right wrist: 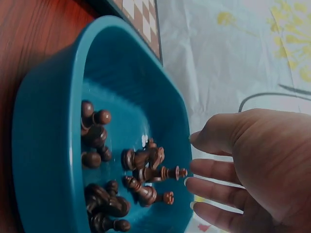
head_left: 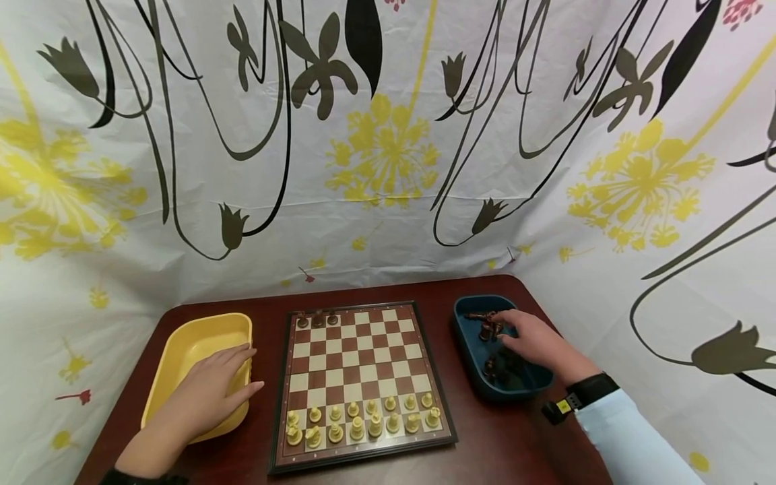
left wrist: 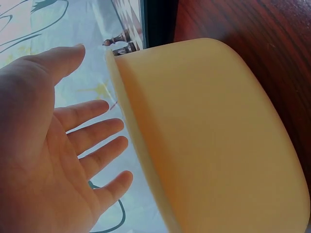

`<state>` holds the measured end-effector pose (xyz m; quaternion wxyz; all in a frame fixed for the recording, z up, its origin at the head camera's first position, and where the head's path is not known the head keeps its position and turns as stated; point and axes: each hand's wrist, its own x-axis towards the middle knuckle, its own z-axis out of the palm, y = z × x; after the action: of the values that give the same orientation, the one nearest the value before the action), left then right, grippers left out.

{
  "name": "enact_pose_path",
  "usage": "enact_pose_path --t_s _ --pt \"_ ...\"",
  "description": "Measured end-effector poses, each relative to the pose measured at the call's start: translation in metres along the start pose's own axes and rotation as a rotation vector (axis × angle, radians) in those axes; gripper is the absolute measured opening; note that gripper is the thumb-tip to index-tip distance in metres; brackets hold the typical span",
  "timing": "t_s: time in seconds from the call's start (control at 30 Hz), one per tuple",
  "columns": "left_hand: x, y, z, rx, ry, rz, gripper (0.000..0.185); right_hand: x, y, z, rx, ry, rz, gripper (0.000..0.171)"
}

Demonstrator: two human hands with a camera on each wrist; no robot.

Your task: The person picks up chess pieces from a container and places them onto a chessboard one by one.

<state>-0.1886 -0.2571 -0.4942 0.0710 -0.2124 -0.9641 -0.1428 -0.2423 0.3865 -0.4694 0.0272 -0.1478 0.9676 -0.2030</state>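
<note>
A chessboard [head_left: 358,377] lies on the dark red table, with two rows of cream pieces [head_left: 360,421] along its near edge and three dark pieces [head_left: 318,318] at its far left corner. My left hand [head_left: 209,387] rests flat, fingers straight, over the near right rim of an empty yellow tray [head_left: 182,350]; in the left wrist view the palm [left wrist: 58,145] hovers beside the tray wall [left wrist: 204,136]. My right hand [head_left: 533,340] reaches into a blue tray [head_left: 467,350] holding several dark chess pieces [right wrist: 141,174]; its fingers [right wrist: 214,184] are extended above them, gripping nothing.
A floral curtain [head_left: 388,135] hangs close behind and right of the table. Bare tabletop [head_left: 503,438] shows in front of the blue tray. A black band with a yellow tag [head_left: 572,401] sits on my right wrist.
</note>
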Motion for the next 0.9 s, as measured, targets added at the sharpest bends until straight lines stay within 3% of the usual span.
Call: enact_pose_path --t_s 0.57,0.9 --pt "0.0 -0.002 0.004 0.009 0.001 -0.003 0.066 0.011 0.019 -0.005 0.007 -0.018 0.035 0.041" --pt "-0.002 -0.004 0.005 0.002 0.002 -0.013 0.065 0.031 0.028 -0.008 0.013 -0.043 0.05 0.04"
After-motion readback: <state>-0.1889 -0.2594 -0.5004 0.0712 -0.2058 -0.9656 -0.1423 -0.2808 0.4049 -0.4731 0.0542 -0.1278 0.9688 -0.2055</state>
